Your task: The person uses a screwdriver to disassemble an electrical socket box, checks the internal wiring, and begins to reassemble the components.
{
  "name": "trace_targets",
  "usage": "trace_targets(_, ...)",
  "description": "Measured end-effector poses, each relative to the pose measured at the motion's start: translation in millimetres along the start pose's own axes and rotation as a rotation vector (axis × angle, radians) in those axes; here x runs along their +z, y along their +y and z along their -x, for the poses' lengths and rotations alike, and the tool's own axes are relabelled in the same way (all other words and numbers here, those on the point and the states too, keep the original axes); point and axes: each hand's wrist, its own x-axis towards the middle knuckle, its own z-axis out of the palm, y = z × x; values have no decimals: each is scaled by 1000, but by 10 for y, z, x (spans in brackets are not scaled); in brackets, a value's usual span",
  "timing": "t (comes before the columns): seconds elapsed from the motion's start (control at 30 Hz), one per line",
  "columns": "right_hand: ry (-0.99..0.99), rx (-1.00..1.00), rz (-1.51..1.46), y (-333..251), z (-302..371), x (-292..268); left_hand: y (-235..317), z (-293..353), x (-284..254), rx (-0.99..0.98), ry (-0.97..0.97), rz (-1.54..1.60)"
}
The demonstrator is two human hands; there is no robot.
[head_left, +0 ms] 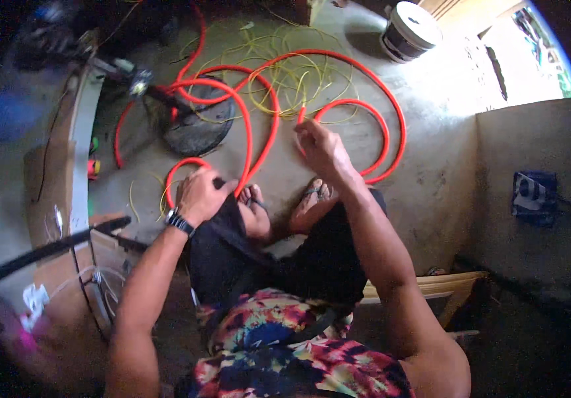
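Note:
My right hand (325, 147) is closed on an orange flexible tube (386, 96) near its end. Thin yellow wire (303, 93) runs out of that tube end, just above my fingers. My left hand (200, 194), with a dark watch on its wrist, lies over my left knee on the black shorts. Its thumb is spread away from the fingers, and the fingertips are partly hidden. A small loop of the same orange tube passes right beside and behind this hand; a grip on it does not show.
Loose yellow wire (259, 50) lies tangled on the concrete floor (431, 166). A round black base (199, 136) of a stand sits among the orange loops. Farther right stands a white-lidded bucket (412, 32). A low wall (530, 146) bounds the right side, and a wooden piece (424, 286) lies behind me.

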Motion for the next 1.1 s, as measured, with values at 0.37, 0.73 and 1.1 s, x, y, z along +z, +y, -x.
trace_targets(0.37, -389, 446, -294, 450, -855, -56, 129, -1032, -47, -149, -248, 262)
trace_targets(0.73, -147, 755, -656, 203, 110, -706, 816, -410, -484, -235, -693, -159)
trace_targets(1.1, 817, 1724, -631, 1294, 3334, -3804, 1263, -1204, -2025, -603, -637, 471)
